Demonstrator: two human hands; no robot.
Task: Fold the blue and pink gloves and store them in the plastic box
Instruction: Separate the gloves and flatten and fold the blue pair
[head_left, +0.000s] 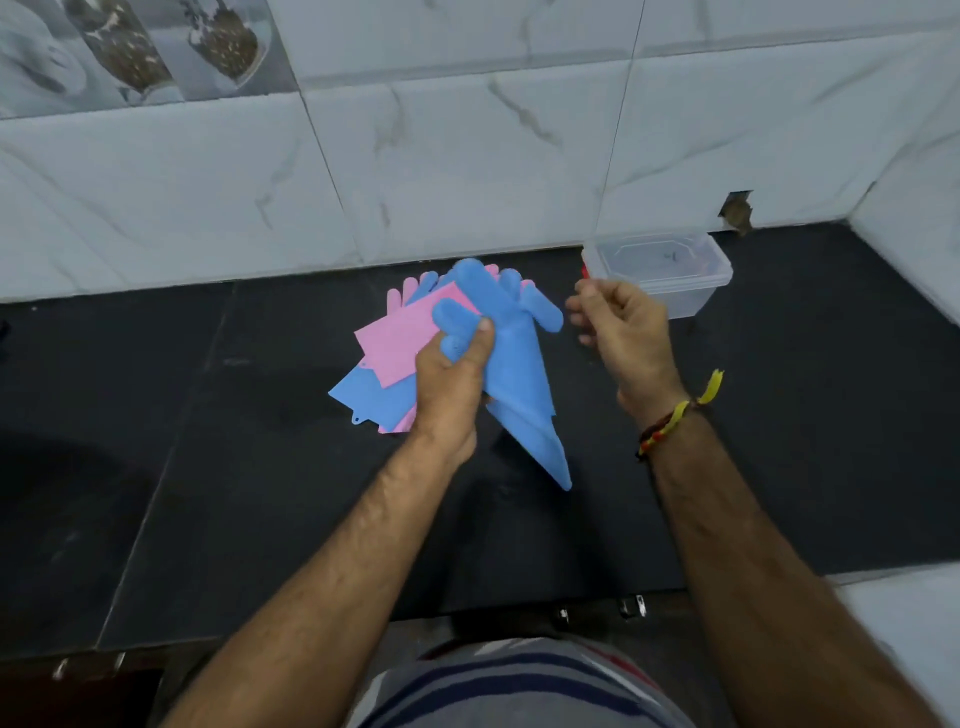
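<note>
Left hand (457, 369) gripped one blue glove (511, 364) around its middle, thumb pressed on the finger end, cuff hanging down toward the near side, lifted off the counter. Right hand (623, 332) hovered to the right of it, fingers loosely curled, holding nothing as far as the view showed; slightly blurred. A yellow-red thread band (675, 415) sat on the right wrist.

Under the left hand, a loose pile lay flat on the black countertop (208, 467): a pink glove (400, 338) on top, another blue glove (363, 387) beneath it, and a pink edge (397, 423) poking out at the near side. None looked folded.

Clear plastic box (670, 275) stood far right against the marble-tile wall (467, 156), just behind the right hand. Lid appeared on; no gloves visible inside.

Progress judged: barely begun. First glove was only in hand, unfolded. Left to do: fold every glove, open the box, store them all.
</note>
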